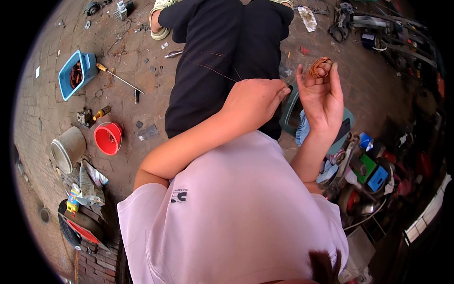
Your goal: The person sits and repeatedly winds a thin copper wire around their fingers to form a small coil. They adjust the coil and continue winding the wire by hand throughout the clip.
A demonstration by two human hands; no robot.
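My left hand [255, 102] reaches across my lap, its fingers pinched together. Thin copper wire [208, 67] trails from it to the left over my dark trousers [203, 94]; the ends inside the hand are hidden. My right hand [321, 97] is raised to the right of it, palm toward me, its fingers curled around a small coil of copper wire [320, 66]. Beneath the right hand stands a grey-green stool [287, 120] with blue cloth [302, 128] and a dark phone-like object [342, 129] on it.
On the paved ground at left are a blue basin [91, 60] with reddish-brown pieces, a screwdriver [120, 78], a red bucket [105, 142], a whitish bucket [75, 142] and a yellow bottle [73, 201]. Metal parts [371, 23] lie far right. Mixed clutter [364, 170] fills the near right.
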